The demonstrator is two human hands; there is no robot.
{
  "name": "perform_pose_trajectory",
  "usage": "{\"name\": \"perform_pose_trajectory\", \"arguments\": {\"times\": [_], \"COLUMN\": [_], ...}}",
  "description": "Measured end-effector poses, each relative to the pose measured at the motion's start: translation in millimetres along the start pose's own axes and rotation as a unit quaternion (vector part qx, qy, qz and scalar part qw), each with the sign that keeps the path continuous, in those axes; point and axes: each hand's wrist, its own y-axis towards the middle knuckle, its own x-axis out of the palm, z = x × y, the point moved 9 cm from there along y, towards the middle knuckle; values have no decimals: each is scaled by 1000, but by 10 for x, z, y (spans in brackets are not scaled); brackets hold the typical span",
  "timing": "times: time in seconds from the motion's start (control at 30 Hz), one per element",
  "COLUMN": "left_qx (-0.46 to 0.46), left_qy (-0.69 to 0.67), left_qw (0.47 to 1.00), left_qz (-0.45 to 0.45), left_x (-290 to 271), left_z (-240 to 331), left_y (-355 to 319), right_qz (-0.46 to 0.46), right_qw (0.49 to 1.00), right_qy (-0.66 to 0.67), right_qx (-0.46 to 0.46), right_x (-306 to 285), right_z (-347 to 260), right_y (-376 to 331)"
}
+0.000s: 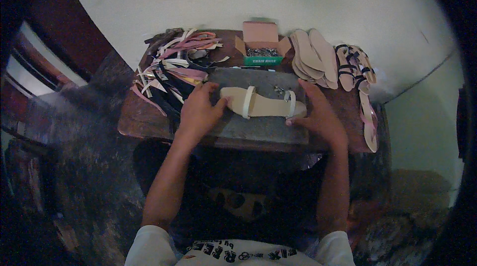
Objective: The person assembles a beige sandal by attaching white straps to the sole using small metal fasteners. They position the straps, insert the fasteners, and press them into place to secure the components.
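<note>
A beige sandal (268, 106) with two white straps lies crosswise on a dark grey board (238, 132). My left hand (198, 112) is at its left end, thumb tip at the sole's edge and fingers apart from the thumb. At the sandal's right end my right hand (322, 117) is spread. Its thumb is by the near edge, and its forefinger reaches out beyond the far edge. Neither hand visibly closes round the sandal. Several small metal pieces (279, 89) lie on the board just behind the sandal.
Behind the board stands an open carton of small nails (263, 52). A tangle of coloured straps (174, 70) covers the table's left side. Beige soles (315, 60) are stacked at back right, beside dark-strapped sandals (348, 70) and a pink-strapped sandal (368, 124) at the right edge.
</note>
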Motion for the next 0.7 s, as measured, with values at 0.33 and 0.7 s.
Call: {"name": "perform_pose_trajectory", "arguments": {"times": [0.33, 0.7], "left_qx": [-62, -86], "left_qy": [27, -42], "left_qw": [991, 984], "left_qz": [-112, 153], "left_x": [-110, -1246], "left_z": [-314, -1150], "left_y": [-152, -116], "right_qz": [92, -37], "right_qw": [975, 963], "right_qy": [-83, 103], "right_qx": [-185, -247], "right_x": [520, 1509], "right_z": [-1105, -2006], "right_y": [-111, -106]}}
